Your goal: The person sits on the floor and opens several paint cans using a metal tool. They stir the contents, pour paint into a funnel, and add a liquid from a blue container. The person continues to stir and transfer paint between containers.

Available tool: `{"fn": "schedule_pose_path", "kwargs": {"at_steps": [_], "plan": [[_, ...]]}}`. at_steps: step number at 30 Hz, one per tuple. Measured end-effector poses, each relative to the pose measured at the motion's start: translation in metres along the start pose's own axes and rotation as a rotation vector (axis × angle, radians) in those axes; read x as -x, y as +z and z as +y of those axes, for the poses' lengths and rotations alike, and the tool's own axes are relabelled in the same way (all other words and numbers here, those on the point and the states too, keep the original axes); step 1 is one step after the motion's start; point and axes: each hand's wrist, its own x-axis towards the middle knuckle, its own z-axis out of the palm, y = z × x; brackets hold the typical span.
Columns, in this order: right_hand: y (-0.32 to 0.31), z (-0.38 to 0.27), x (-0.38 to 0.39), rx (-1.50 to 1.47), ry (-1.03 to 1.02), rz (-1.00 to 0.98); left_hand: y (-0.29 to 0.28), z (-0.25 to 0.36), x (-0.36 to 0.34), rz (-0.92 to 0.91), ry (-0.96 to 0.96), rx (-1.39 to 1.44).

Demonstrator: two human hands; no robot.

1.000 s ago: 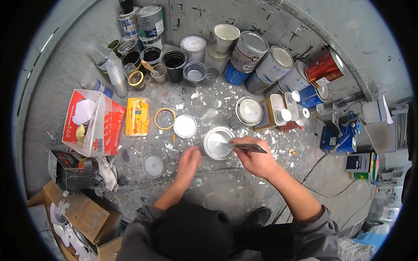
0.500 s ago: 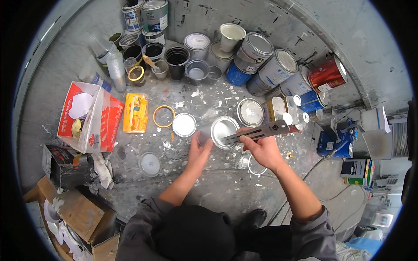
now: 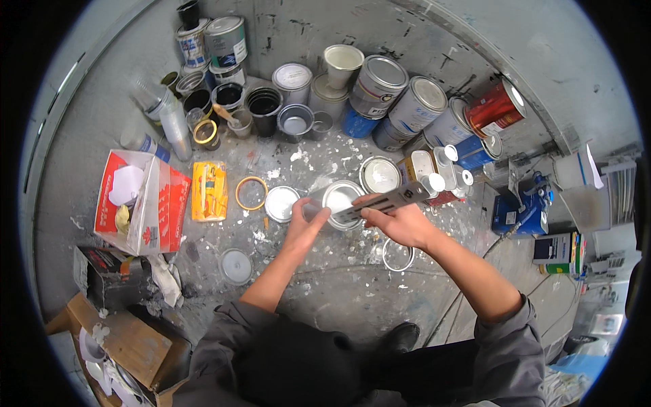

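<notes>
Left hand (image 3: 303,228) holds clear cup (image 3: 311,211) beside open can (image 3: 342,182) with white contents. Right hand (image 3: 400,224) grips slotted metal strip (image 3: 390,201), lower end over can. White lid (image 3: 281,204) left of cup; yellowish ring (image 3: 238,194) and yellow pack (image 3: 209,191) farther left. Clear lid (image 3: 236,266) nearer person. White ring (image 3: 384,258) below right hand. Red-and-white box (image 3: 173,210) at left. Red can (image 3: 494,110), tilted in view, at upper right.

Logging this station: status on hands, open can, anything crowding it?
Left hand holding clear cup beside open can. Right hand gripping slotted metal strip, overlapping can's mouth in view. Second can close, far right side.
</notes>
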Motion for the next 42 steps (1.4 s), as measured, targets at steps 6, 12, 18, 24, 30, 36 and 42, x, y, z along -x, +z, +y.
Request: {"fn": "schedule_pose_path", "kwargs": {"at_steps": [6,12,18,24,30,36,42], "plan": [[-0.013,-0.003,-0.008,0.316,-0.623,0.200,-0.006,-0.001,-0.005,0.006,-0.033,-0.008],[-0.022,-0.034,0.056,0.019,-0.266,-0.035,-0.014,0.060,0.054,-0.152,-0.173,-0.025],[-0.044,-0.075,0.098,0.338,-0.771,0.243,-0.018,0.142,0.087,-0.375,-0.112,-0.160],[-0.040,-0.068,0.133,0.081,-0.587,0.172,0.002,0.148,0.102,-0.437,-0.238,-0.100],[-0.057,-0.055,0.134,0.302,-0.581,0.306,0.024,0.115,0.085,-0.465,-0.195,-0.076],[-0.051,-0.044,0.137,0.017,-0.466,0.261,0.038,0.119,0.089,-0.464,-0.241,-0.107],[-0.058,-0.057,0.145,0.272,-0.378,0.202,0.032,0.125,0.079,-0.476,-0.155,-0.150]]}}
